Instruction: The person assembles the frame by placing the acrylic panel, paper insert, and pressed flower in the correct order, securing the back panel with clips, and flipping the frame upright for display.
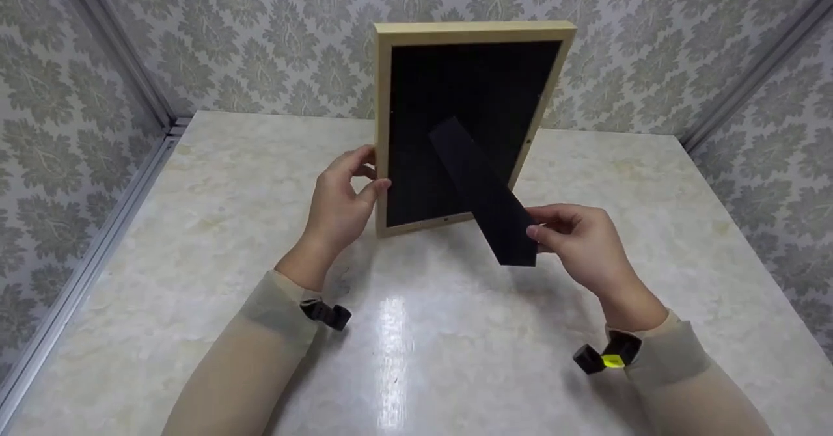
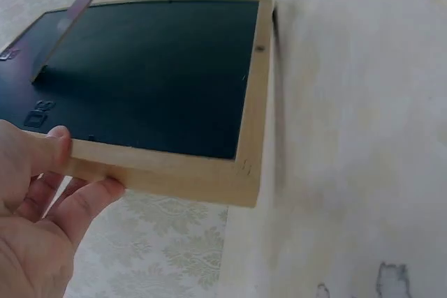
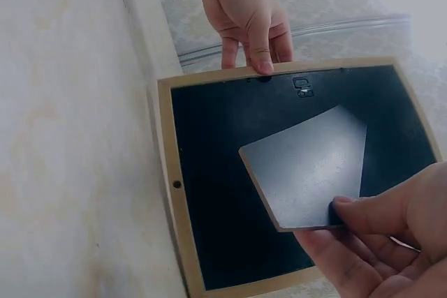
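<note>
A picture frame with a pale wooden border stands upright on the table, its black backing board facing me. From that board a black easel leg swings out toward the lower right. My left hand grips the frame's left edge, thumb on the back face and fingers round the outer side. In the right wrist view, my right hand pinches the leg's free end between thumb and fingers. A metal hanger shows on the backing in that view. The frame's front is hidden.
The marbled white table spreads around the frame. Patterned wallpaper covers the back and side walls, with metal rails at the corners. A small black wrist device sits at each cuff.
</note>
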`<act>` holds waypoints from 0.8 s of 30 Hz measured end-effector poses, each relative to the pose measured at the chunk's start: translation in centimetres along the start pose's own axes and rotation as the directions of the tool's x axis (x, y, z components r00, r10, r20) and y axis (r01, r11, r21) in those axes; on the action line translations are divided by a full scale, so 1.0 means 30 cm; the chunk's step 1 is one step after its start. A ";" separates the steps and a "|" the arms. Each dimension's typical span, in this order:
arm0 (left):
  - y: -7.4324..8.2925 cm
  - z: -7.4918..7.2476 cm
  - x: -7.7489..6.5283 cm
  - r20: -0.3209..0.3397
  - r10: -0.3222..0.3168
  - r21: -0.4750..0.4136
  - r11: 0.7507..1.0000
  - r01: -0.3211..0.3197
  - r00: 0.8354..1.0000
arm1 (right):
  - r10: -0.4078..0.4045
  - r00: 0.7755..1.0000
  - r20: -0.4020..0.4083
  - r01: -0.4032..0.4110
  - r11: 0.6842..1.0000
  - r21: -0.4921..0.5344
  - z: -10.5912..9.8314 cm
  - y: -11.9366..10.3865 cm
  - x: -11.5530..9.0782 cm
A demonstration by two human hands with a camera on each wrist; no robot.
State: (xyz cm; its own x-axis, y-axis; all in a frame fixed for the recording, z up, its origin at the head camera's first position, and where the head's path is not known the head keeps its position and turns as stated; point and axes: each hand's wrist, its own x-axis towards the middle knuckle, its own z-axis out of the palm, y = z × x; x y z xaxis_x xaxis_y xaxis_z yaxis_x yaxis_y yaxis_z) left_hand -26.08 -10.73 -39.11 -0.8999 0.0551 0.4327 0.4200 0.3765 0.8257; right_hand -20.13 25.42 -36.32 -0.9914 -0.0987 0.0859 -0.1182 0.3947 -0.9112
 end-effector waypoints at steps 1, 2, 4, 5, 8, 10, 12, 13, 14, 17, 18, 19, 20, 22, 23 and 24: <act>-0.001 0.001 0.000 -0.014 0.023 0.026 0.999 -0.022 1.000 | -0.001 1.000 0.000 0.001 1.000 0.017 0.002 0.001 0.000; -0.004 0.001 0.000 -0.027 0.039 0.042 0.998 -0.038 0.999 | -0.001 1.000 0.000 0.001 1.000 0.031 0.004 0.002 -0.001; -0.007 0.001 0.000 -0.046 0.061 0.065 0.996 -0.058 0.997 | -0.001 1.000 0.005 0.000 0.999 0.052 0.008 0.004 -0.001; -0.011 0.001 0.000 -0.052 0.066 0.074 0.995 -0.062 0.996 | -0.001 1.000 0.009 0.000 0.998 0.060 0.011 0.006 -0.001; -0.024 -0.001 0.001 -0.061 0.066 0.093 0.994 -0.060 0.996 | 0.008 1.000 0.027 -0.010 0.997 0.075 0.023 0.014 0.002; -0.033 -0.003 0.003 -0.068 0.061 0.102 0.993 -0.054 0.996 | 0.011 0.999 0.042 -0.015 0.996 0.088 0.033 0.020 0.005; -0.042 -0.004 0.006 -0.078 0.055 0.100 0.994 -0.047 0.995 | 0.018 0.998 0.056 -0.024 0.995 0.101 0.044 0.028 0.009; -0.048 -0.005 0.006 -0.082 0.050 0.099 0.994 -0.042 0.995 | 0.022 0.997 0.068 -0.029 0.994 0.107 0.048 0.032 0.010; -0.053 -0.005 0.006 -0.086 0.046 0.094 0.995 -0.038 0.995 | 0.026 0.996 0.081 -0.035 0.993 0.109 0.052 0.036 0.011; -0.069 -0.002 0.000 -0.086 0.043 0.093 0.995 -0.035 0.995 | 0.058 0.988 0.143 -0.073 0.992 0.102 0.063 0.053 0.009; -0.075 -0.001 -0.003 -0.084 0.047 0.096 0.995 -0.039 0.995 | 0.070 0.984 0.166 -0.087 0.992 0.096 0.066 0.061 0.008; -0.082 0.001 -0.004 -0.081 0.057 0.105 0.993 -0.049 0.995 | 0.081 0.979 0.186 -0.099 0.991 0.089 0.069 0.069 0.008; -0.087 0.003 -0.005 -0.080 0.071 0.112 0.992 -0.062 0.994 | 0.089 0.975 0.202 -0.106 0.991 0.078 0.071 0.077 0.009; -0.095 0.010 -0.004 -0.082 0.094 0.130 0.988 -0.083 0.992 | 0.097 0.969 0.229 -0.115 0.991 0.066 0.071 0.092 0.012; -0.099 0.014 -0.004 -0.082 0.105 0.136 0.986 -0.093 0.991 | 0.097 0.965 0.242 -0.116 0.991 0.066 0.070 0.099 0.014; -0.101 0.017 -0.005 -0.080 0.111 0.142 0.985 -0.099 0.991 | 0.093 0.960 0.264 -0.117 0.990 0.079 0.069 0.108 0.018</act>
State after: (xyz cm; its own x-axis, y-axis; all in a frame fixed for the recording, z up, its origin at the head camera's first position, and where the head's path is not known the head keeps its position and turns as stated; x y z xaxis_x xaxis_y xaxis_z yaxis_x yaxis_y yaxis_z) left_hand -27.28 -11.41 -41.84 -0.8356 0.0222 0.5489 0.4858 0.4965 0.7194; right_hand -20.93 24.76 -40.05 -0.9481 -0.2990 -0.1081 0.0035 0.3303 -0.9439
